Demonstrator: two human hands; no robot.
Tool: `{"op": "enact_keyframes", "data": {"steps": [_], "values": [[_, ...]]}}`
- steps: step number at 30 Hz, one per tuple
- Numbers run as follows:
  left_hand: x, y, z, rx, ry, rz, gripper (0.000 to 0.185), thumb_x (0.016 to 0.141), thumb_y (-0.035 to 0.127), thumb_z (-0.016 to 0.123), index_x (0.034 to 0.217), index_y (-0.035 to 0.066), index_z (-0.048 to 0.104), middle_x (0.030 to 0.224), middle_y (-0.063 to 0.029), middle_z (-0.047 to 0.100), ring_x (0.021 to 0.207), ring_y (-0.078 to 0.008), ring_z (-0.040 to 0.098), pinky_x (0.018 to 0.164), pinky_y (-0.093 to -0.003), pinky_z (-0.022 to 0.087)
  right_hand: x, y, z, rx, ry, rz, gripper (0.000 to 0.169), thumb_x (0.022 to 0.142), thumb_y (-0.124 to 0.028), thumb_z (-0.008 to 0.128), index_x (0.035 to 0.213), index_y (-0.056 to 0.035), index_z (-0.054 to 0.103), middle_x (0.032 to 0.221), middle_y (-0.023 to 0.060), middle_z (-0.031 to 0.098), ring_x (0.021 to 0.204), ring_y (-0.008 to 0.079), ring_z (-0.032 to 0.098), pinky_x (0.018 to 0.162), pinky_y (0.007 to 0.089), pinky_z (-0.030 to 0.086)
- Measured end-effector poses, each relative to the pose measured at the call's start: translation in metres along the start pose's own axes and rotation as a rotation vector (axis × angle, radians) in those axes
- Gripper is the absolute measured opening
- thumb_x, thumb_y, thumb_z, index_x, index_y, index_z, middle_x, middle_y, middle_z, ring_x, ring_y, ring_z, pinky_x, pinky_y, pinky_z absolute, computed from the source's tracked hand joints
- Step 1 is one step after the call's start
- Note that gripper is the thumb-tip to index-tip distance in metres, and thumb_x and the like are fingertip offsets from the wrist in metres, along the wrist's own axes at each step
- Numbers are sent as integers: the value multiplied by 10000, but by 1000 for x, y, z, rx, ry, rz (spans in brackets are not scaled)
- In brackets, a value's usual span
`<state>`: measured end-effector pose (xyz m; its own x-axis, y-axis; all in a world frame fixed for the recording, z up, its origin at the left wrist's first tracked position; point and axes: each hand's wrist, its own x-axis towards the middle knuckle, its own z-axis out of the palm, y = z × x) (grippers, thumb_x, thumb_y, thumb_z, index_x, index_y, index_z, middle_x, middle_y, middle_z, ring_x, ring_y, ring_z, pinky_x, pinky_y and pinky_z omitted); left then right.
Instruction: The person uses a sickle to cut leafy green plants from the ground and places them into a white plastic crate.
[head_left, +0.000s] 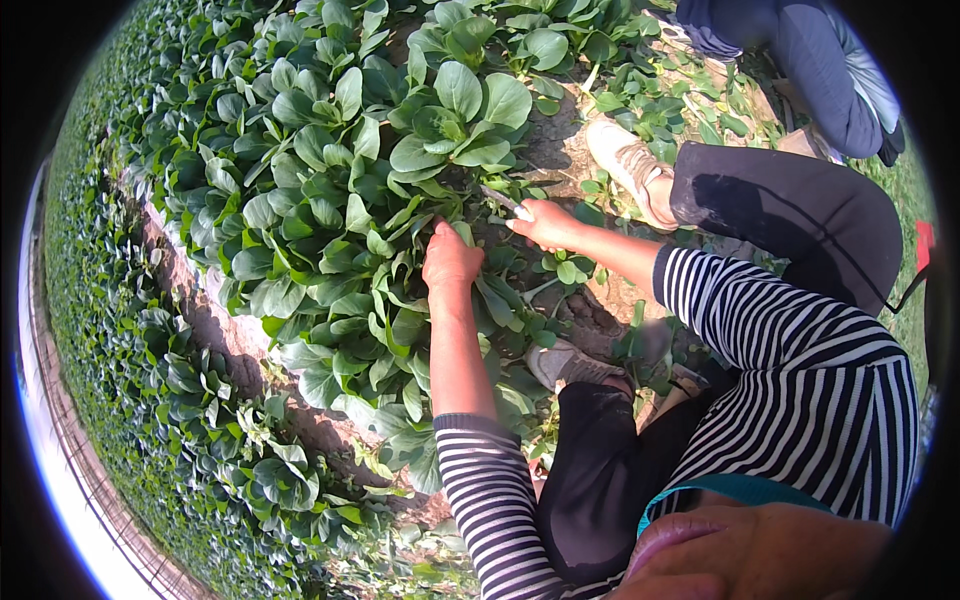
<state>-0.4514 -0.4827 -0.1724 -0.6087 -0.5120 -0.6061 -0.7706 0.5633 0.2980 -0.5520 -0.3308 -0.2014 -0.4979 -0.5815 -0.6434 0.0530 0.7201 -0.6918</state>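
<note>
My right hand (551, 225) grips a short knife (501, 198) by its handle. The dark blade points towards the base of a leafy green plant (457, 135), a rosette of broad leaves like tatsoi or bok choy. Close beside it, my left hand (452, 255) is closed around leaves low in the greens (360, 247), at the edge of the dense bed. Leaves hide its fingertips and the plant's base.
Cut leaves (570, 270) litter the bare soil (551, 146) around my shoes (630, 169). Another person's clothed leg (817, 67) is at upper right. A soil furrow (232, 337) separates this bed from further rows of greens (187, 375).
</note>
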Motion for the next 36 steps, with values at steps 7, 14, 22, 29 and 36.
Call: {"op": "enact_keyframes", "data": {"steps": [7,14,22,29,36], "values": [[-9,-16,-1,-123,5,-55,780,624,220,710,1302,152,329,1080,-185,586,1006,-328,573,823,-443,476,23,1,14,20,-95,-16,258,855,-301,545,832,-56,469,561,33,510,382,124,458,339,286,392],[-14,-9,-3,-128,18,-57,790,621,226,700,1309,139,321,1064,-191,592,994,-340,576,821,-455,474,27,4,16,-246,48,-132,300,845,-262,514,967,11,529,764,159,598,684,287,596,600,383,472],[-24,-21,-8,-230,77,11,771,605,209,669,1307,121,363,1064,-203,589,994,-338,570,853,-404,456,6,8,10,-383,-5,-104,357,842,-302,561,978,24,508,929,225,594,911,362,575,789,406,449],[-83,7,-14,-408,119,173,677,646,144,654,1266,79,389,1028,-219,594,955,-337,584,843,-389,454,-25,7,7,799,-11,-8,412,904,-382,477,1135,-41,457,804,122,587,369,61,375,324,208,314],[-96,3,14,-458,191,212,649,660,134,664,1251,93,399,1034,-226,586,960,-354,577,829,-401,456,-11,-19,16,753,1,81,480,881,-453,487,1191,-91,425,958,151,566,432,64,391,370,239,350]]}}
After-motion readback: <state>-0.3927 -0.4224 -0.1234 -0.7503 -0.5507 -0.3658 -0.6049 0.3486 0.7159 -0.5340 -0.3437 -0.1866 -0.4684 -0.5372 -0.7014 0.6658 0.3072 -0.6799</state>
